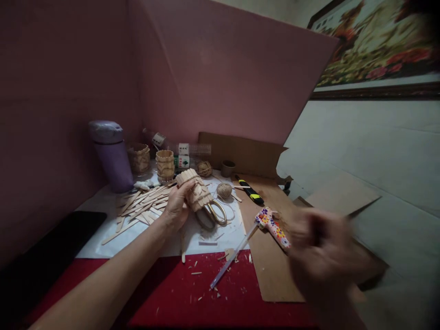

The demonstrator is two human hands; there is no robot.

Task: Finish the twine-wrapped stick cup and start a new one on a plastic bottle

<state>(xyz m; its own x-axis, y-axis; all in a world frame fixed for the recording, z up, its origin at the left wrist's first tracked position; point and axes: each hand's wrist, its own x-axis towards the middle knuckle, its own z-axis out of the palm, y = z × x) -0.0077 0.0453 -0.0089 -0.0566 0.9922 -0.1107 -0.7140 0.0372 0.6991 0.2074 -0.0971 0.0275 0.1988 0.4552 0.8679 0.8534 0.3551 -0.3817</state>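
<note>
My left hand [177,206] is closed round a small barrel-shaped piece made of wooden sticks [194,188], holding it tilted above the white sheet [206,238]. Just below it lie scissors [213,214] with pale handles. My right hand [319,243] is smeared by motion at the right, close to a flower-patterned glue gun [273,224] that lies on a cardboard sheet [271,270]. A clear glue stick [230,261] juts from the gun's back toward me. I cannot make out the right hand's fingers.
Loose wooden sticks [140,208] lie left of the hand. At the back stand a purple flask [112,156], two stick-built cups [165,165], twine balls [224,190] and a yellow-black cutter [250,191]. A pink board walls off the back. Wood chips dot the red cloth [178,293].
</note>
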